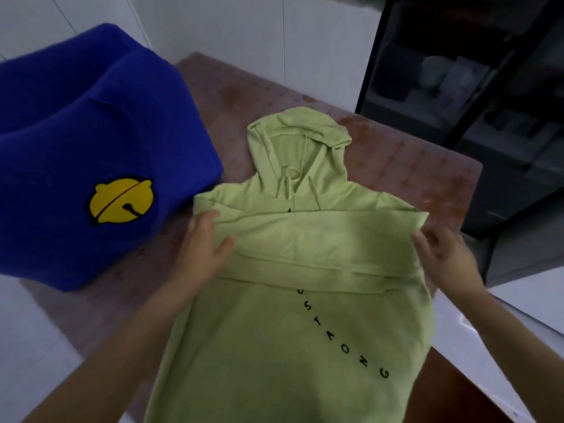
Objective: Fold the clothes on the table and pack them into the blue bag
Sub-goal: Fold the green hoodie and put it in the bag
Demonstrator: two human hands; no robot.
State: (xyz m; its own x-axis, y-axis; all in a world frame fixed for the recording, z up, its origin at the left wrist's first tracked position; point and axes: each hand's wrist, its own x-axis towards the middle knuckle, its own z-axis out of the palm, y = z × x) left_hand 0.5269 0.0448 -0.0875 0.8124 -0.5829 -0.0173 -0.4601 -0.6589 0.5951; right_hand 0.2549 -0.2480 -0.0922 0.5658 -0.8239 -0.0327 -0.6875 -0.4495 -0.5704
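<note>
Lime-green lettered hoodie (274, 331), sleeves folded across its chest.
My left hand (203, 245) presses it flat; my right hand (442, 254) pinches the fold.

Green hoodie (274, 331) — left grip (200, 248) flat on it, right grip (442, 254) pinching its fold, blue bag (76, 132) beside

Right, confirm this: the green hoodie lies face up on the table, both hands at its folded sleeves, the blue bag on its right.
No: the head view shows the blue bag left of the green hoodie. The rest holds, left hand and right hand at the folded sleeves.
</note>
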